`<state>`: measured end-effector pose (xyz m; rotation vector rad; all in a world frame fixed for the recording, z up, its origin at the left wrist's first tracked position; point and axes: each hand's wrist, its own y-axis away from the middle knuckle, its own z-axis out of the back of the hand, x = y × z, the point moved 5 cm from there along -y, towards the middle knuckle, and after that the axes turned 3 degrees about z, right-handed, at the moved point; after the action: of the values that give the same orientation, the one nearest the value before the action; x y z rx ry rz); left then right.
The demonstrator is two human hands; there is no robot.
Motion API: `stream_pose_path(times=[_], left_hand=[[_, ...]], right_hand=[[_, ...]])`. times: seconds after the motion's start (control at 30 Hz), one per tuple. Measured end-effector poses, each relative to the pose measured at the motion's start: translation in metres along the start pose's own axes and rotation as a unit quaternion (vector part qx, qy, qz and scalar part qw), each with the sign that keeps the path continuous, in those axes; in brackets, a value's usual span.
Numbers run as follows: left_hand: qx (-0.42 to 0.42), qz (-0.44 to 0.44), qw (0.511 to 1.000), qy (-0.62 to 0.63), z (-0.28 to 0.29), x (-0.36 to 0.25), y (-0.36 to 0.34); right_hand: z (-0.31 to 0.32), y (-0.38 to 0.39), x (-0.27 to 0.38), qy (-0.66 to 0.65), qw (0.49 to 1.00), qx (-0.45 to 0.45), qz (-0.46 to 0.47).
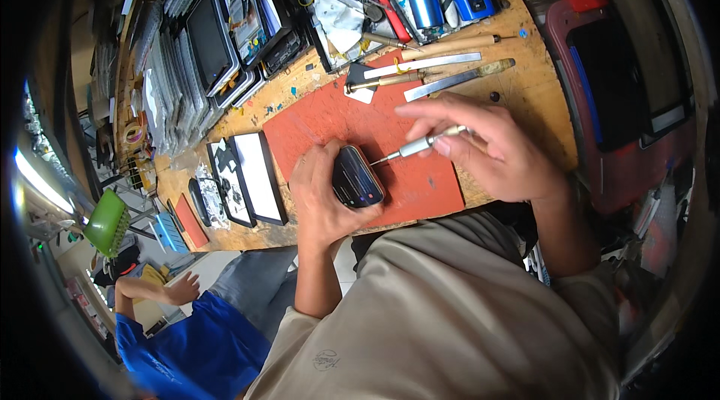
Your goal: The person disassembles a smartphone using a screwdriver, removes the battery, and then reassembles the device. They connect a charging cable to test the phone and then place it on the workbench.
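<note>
Steadying a small dark phone (357, 177) on the red mat (420, 182), our left hand (319, 197) clasps its edges; our right hand (491, 146) pinches a thin screwdriver (412, 149). Slick, fragile glass, we judge; grip the sides.

Bare red mat (315, 122) ahead; knives (442, 74) and stacked tablets (217, 47) crowd beyond.
</note>
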<state>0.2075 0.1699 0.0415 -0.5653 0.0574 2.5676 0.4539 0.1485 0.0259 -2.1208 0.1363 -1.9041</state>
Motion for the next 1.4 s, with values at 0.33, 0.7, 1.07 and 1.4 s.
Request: stream_pose_path(times=[0.33,0.7,1.07,1.4], left_hand=[[0.016,-0.008,1.000,0.010,0.000,0.005,0.002],[0.014,0.001,1.000,0.003,-0.001,0.007,0.002],[0.014,0.002,1.000,0.018,-0.001,0.006,0.001],[0.001,-0.006,1.000,0.013,-0.001,0.006,0.002]], right_hand=[[0.001,0.011,-0.011,0.001,0.985,0.040,-0.168],[0.001,0.013,-0.005,0.010,0.999,0.008,-0.036],[-0.006,0.033,-0.014,-0.139,0.979,-0.041,-0.141],[-0.008,0.032,-0.016,-0.062,0.974,0.008,-0.219]])
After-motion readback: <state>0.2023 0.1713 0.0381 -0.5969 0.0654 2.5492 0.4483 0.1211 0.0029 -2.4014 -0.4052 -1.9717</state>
